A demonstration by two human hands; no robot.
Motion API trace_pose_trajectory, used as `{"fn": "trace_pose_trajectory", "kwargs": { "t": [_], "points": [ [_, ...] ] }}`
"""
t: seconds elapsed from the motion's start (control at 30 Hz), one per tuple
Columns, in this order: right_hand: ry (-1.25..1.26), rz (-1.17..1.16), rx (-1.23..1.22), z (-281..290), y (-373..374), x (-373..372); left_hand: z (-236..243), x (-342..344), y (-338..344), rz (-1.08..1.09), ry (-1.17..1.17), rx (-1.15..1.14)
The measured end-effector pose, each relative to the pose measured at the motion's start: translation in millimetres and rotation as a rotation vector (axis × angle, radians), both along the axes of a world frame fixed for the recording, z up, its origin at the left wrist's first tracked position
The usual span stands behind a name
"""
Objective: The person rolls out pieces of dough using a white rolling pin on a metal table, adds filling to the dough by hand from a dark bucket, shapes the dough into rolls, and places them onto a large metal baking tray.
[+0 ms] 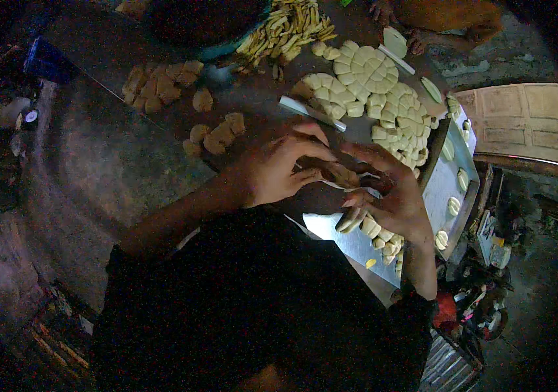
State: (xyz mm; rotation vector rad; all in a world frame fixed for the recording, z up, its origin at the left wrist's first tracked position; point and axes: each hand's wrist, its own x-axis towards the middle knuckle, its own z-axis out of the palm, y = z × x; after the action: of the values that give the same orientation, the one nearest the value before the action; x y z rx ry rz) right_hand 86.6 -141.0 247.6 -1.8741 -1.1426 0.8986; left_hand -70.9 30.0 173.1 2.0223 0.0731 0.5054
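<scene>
- Left hand (269, 171) and right hand (396, 196), curled close, pinch a soft-looking brown piece (342, 175).
- Smooth, pale, rounded dough pieces (365, 68) crowd a dark tabletop (249, 98).

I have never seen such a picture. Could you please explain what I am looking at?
There is no machine: a wide camera on a person's head looks down, so straight edges bend. The person's left hand and right hand meet in the middle and hold a small brownish piece, too dim to name. On the table beyond lie pale dough-like pieces, brown lumps, yellowish strips and a white rod. At right, a metal tray carries more pale pieces. Another person's hands show at the top.
</scene>
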Motion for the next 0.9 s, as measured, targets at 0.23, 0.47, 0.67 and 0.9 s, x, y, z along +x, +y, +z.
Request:
{"fn": "trace_pose_trajectory", "kwargs": {
  "t": [0.23, 0.47, 0.67, 0.9],
  "points": [
    [0.432, -0.169, -0.142, -68, 39, 5, -74, 22, 33, -0.144, 0.172, -0.369],
    [0.301, -0.263, -0.409, -133, 17, 1, -163, 26, 1, -0.100, 0.407, -0.387],
    [-0.349, -0.440, -0.382, -245, -24, 8, -193, 50, -30, 0.355, 0.439, 0.078],
    [-0.476, -0.528, -0.315, -244, 0, 32, -190, 62, -12, 0.497, 0.483, 0.034]
  ]
}}
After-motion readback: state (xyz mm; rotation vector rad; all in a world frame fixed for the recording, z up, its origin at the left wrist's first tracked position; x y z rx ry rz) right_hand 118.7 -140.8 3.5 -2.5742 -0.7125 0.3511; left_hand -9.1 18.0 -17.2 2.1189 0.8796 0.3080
